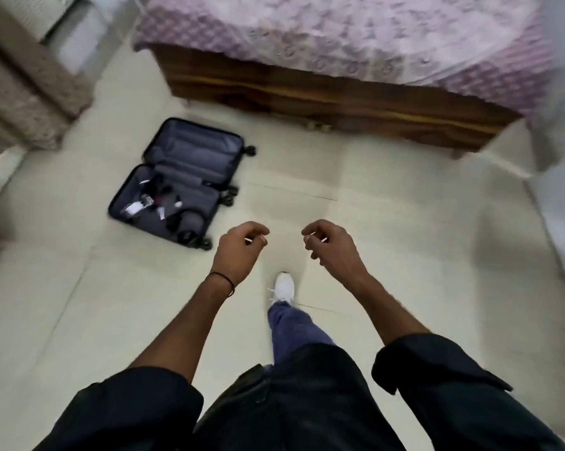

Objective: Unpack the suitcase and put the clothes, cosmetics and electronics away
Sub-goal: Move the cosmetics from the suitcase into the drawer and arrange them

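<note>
A dark suitcase (180,180) lies open flat on the pale tiled floor, ahead and to my left. Its far half shows only grey lining. Its near half holds several small items (164,206): white and dark pieces, cables and a round dark object, too blurred to name. My left hand (240,247) hangs in front of me with loosely curled fingers and holds nothing, a short way right of the suitcase's near corner. My right hand (331,244) hangs the same way, empty, further right.
A bed with a wooden frame (323,102) and a pink patterned cover (356,34) spans the far side. A beige upholstered seat (24,102) stands at the left. My white shoe (284,286) steps forward on the tiled floor (405,222).
</note>
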`<state>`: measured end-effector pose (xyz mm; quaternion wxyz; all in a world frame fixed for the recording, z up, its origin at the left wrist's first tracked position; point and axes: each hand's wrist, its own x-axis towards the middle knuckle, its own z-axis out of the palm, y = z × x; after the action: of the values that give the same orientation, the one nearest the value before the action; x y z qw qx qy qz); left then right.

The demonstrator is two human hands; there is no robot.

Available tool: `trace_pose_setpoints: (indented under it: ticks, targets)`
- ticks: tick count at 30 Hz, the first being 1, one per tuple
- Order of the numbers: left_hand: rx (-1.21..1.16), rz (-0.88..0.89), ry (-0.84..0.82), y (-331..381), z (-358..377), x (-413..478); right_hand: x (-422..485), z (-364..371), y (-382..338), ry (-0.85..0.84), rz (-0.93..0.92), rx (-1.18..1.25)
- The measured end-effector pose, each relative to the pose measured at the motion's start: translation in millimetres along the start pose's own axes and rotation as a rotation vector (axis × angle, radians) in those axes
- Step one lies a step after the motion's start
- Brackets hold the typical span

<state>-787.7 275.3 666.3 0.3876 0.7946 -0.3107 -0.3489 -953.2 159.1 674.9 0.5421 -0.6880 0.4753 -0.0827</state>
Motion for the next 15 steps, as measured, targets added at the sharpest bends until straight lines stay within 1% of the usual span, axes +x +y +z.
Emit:
trace_pose_setpoints:
  ticks: [3,8,12,15]
  targets:
    - [-0.014,-0.136,0.074,-11.8,-61.9,52.7,86.3,49.6,-47.5,-0.137,0.012,-0.003]
    - [-0.073,-0.29,0.226,-22.6,-147.0,116.1,189.2,117.6,-120.2,-0.341,-0.004,-0.086]
    - [-0.148,-0.382,0.278,-52.4,-200.8,160.3,256.3,169.7,-158.4,-0.392,0.005,-0.113]
    - [-0.198,-0.423,0.276,-96.2,-233.5,201.1,303.9,217.3,-168.7,-0.398,0.03,-0.148]
